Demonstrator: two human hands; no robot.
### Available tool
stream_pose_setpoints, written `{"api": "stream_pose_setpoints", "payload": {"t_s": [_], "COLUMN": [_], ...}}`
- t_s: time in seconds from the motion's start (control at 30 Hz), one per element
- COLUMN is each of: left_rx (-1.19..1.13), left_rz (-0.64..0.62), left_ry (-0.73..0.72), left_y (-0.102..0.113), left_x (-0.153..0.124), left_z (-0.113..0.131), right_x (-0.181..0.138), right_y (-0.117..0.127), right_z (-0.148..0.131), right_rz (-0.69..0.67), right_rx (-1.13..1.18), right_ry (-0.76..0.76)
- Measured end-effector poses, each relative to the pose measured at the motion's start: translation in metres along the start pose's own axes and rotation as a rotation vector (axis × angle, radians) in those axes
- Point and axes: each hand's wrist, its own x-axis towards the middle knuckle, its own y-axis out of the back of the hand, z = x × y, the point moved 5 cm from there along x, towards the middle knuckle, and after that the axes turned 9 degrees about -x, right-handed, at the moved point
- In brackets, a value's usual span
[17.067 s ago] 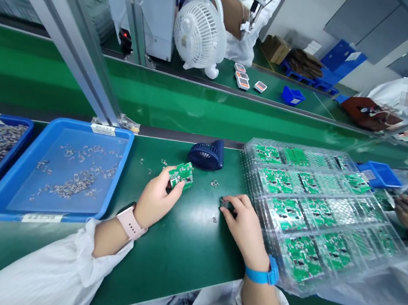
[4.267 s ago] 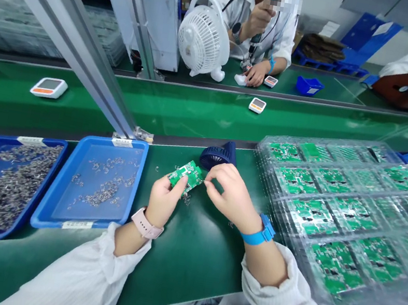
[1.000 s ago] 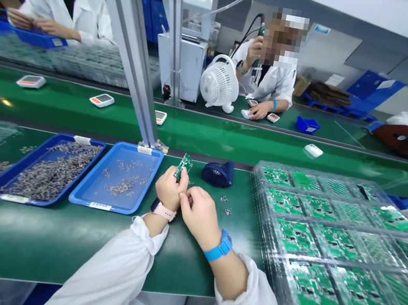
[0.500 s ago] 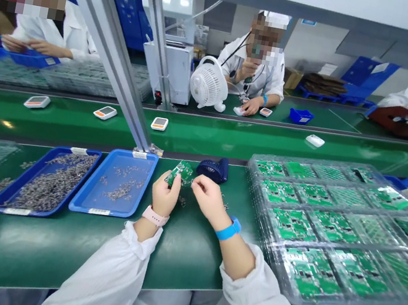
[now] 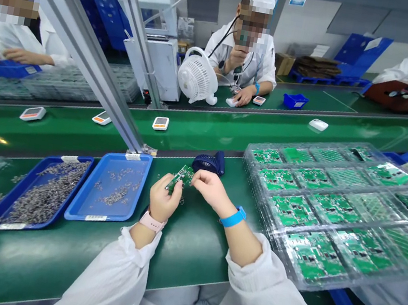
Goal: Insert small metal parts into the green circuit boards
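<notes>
From my head, the camera looks forward and down, my left hand and right hand near, a white fan beyond.

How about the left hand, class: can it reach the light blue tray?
Probably yes: the light blue tray lies beside the left hand, nothing standing between, though that hand holds a circuit board.

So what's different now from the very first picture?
The right hand has moved left, from near the clear tray to the right edge of the board. Whether it pinches anything is too small to tell. White gadgets have come onto the green belt. Same as before: the left hand holds a board, and the blue fan sits on the table.
</notes>
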Motion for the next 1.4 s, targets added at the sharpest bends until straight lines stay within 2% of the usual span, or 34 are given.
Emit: {"api": "stream_pose_setpoints", "payload": {"t_s": [0.27, 0.87, 1.4], "left_rx": [0.037, 0.12, 0.128], "left_rz": [0.022, -0.107, -0.106], "left_ry": [0.061, -0.057, -0.049], "left_y": [0.002, -0.004, -0.011], "left_x": [0.001, -0.003, -0.008], "left_z": [-0.003, 0.001, 0.003], "right_x": [-0.001, -0.001, 0.001], "right_y": [0.001, 0.003, 0.003], "right_z": [-0.001, 0.007, 0.014], "right_rz": [0.0, -0.018, 0.018], "right_rx": [-0.021, 0.014, 0.061], "right_ry": [0.027, -0.041, -0.071]}}
